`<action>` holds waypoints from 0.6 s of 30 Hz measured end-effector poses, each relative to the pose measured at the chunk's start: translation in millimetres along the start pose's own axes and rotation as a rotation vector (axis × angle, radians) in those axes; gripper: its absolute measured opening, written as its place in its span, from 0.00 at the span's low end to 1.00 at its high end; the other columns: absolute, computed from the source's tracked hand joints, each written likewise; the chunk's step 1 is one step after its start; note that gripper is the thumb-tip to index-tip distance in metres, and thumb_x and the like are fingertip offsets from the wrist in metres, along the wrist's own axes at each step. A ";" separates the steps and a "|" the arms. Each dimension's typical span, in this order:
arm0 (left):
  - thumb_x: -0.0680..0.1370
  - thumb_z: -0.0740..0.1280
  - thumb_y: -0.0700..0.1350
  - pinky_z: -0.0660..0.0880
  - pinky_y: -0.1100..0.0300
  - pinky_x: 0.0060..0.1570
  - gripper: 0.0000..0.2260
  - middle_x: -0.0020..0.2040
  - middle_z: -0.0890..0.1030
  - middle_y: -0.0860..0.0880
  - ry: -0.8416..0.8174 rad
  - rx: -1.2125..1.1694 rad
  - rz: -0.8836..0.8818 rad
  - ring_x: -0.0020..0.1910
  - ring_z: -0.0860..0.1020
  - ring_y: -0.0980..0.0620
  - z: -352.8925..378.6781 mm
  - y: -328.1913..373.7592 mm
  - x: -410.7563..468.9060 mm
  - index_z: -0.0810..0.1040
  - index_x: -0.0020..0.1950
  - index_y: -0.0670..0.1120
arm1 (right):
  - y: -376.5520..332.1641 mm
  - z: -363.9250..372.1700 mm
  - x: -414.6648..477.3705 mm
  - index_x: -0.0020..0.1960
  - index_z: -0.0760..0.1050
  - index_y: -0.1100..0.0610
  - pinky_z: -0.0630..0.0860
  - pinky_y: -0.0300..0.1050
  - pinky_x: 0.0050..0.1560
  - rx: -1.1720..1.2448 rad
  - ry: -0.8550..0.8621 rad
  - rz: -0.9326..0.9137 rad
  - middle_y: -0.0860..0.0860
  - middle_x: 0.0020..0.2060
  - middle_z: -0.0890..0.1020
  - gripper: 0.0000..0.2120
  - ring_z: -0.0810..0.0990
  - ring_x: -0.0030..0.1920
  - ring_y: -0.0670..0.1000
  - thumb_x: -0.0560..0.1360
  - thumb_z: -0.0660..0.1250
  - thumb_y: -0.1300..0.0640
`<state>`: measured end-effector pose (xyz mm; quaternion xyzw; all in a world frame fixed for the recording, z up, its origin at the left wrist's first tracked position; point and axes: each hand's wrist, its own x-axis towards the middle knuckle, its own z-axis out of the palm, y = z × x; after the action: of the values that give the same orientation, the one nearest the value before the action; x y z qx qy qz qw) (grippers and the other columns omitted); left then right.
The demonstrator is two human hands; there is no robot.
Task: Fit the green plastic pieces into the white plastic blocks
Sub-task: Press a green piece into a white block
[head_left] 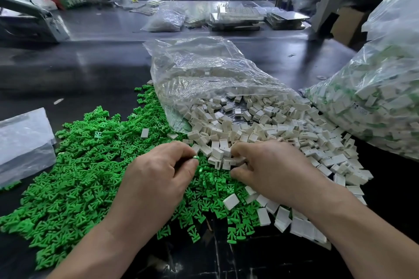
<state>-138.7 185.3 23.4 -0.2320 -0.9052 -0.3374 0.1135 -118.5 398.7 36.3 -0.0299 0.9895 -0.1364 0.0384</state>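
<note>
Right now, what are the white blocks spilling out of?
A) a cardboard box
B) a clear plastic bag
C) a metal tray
B: the white blocks pour from the open mouth of a clear plastic bag lying on its side.

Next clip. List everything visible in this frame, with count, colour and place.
green plastic pieces: many, green, heap on the table, near left and centre
white plastic blocks: many, white, spilling from the open bag, centre right
open bag: one, clear, mid-table
full bag: one, clear, white and green parts inside, right edge
flat bag: one, clear, left edge
table: one, black, under everything
trays: several, greyish, far side
cardboard box: one, brown, far right
left hand: pinches one green piece
right hand: fingers curled at the white blocks; grip unclear
</note>
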 end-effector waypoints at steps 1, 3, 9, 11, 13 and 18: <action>0.75 0.64 0.53 0.75 0.73 0.38 0.07 0.38 0.78 0.63 0.000 -0.024 0.001 0.44 0.77 0.67 0.0 0.9 -1.0 0.80 0.48 0.56 | -0.5 0.3 0.0 0.65 0.72 0.42 0.80 0.47 0.47 -0.013 -0.014 -0.003 0.42 0.45 0.81 0.16 0.79 0.46 0.46 0.79 0.64 0.40; 0.74 0.65 0.53 0.73 0.76 0.36 0.05 0.37 0.78 0.64 -0.003 -0.057 0.007 0.43 0.77 0.69 0.4 2.9 -2.4 0.80 0.47 0.57 | -1.0 1.8 0.4 0.62 0.73 0.43 0.75 0.44 0.41 -0.030 -0.009 -0.010 0.41 0.43 0.80 0.14 0.78 0.44 0.46 0.79 0.64 0.39; 0.73 0.66 0.54 0.73 0.77 0.45 0.06 0.41 0.77 0.66 -0.018 -0.091 0.010 0.49 0.76 0.70 2.8 4.6 -3.6 0.76 0.49 0.64 | -2.3 7.2 1.7 0.70 0.63 0.42 0.64 0.40 0.30 -0.069 0.069 -0.035 0.42 0.38 0.78 0.23 0.78 0.41 0.47 0.79 0.62 0.36; 0.74 0.67 0.53 0.74 0.74 0.46 0.08 0.41 0.78 0.66 -0.016 -0.085 0.011 0.49 0.76 0.69 3.4 3.5 -4.0 0.78 0.52 0.60 | -5.4 8.8 1.9 0.76 0.58 0.40 0.64 0.40 0.30 -0.089 0.104 -0.054 0.43 0.42 0.82 0.30 0.79 0.43 0.48 0.77 0.62 0.33; 0.74 0.66 0.53 0.76 0.71 0.45 0.08 0.41 0.78 0.66 -0.026 -0.082 0.012 0.48 0.77 0.67 4.0 3.3 -4.7 0.79 0.53 0.59 | -8.9 10.2 3.1 0.72 0.65 0.40 0.67 0.40 0.32 -0.105 0.119 -0.078 0.42 0.47 0.84 0.25 0.81 0.44 0.47 0.78 0.62 0.34; 0.75 0.68 0.52 0.75 0.74 0.41 0.05 0.39 0.79 0.63 -0.036 -0.105 -0.008 0.46 0.78 0.67 4.4 4.1 -6.0 0.76 0.50 0.61 | -3.2 10.9 3.8 0.59 0.78 0.45 0.77 0.42 0.35 -0.069 0.196 -0.123 0.42 0.40 0.82 0.12 0.80 0.38 0.46 0.82 0.61 0.43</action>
<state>-131.6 188.9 20.2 -0.2402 -0.8891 -0.3804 0.0837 -121.2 392.4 26.4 -0.0786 0.9888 -0.1067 -0.0679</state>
